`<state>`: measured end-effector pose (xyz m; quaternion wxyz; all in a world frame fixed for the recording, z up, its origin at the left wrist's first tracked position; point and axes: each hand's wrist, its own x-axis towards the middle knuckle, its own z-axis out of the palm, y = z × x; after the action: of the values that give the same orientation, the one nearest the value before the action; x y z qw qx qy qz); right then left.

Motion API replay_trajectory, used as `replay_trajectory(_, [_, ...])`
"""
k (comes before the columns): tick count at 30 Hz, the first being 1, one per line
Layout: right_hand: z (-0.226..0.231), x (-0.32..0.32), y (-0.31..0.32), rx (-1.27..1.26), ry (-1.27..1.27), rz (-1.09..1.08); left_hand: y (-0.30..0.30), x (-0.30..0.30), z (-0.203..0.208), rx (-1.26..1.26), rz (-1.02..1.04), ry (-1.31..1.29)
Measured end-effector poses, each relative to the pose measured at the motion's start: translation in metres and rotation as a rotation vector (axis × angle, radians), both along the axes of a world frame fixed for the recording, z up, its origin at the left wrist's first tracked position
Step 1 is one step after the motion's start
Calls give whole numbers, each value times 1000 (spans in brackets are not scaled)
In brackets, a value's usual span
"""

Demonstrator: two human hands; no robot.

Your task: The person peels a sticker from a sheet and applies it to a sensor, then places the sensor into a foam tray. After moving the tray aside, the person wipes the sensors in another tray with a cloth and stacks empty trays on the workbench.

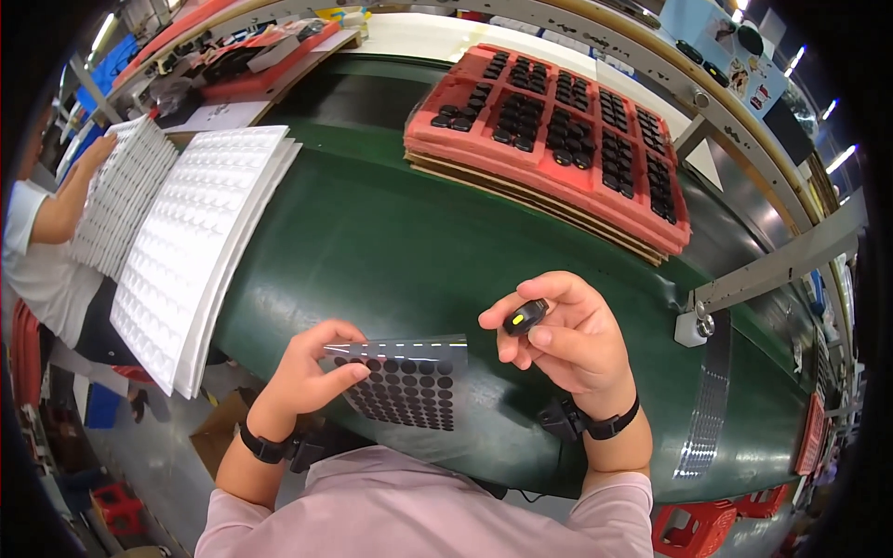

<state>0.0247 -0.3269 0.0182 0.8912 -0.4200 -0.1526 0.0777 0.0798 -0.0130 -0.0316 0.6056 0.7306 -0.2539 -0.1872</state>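
With my left hand (312,367), I pinch the left side of a clear sheet of round black dots (409,389) between thumb and fingers, above the near edge of the green bench (353,246). My right hand (581,344) pinches a small black device (524,318) with a yellow mark, raised over the bench to the right of the sheet. Red trays (493,156) carrying black pieces are stacked toward the far edge.

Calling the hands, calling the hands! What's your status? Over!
Left hand gripping clear sheet of black dots. Right hand pinching small black piece, yellow mark showing. Red tray stack farther back, not between hands. Over.
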Motion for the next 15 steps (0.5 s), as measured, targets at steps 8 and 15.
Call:
replay_trajectory(8, [4,9,-4,-218,-12,-158,-20,45,-9,-41,-45,102])
replay_trajectory(15, [7,71,-16,-505,20,-358,-60,97,-31,-90,-127,287])
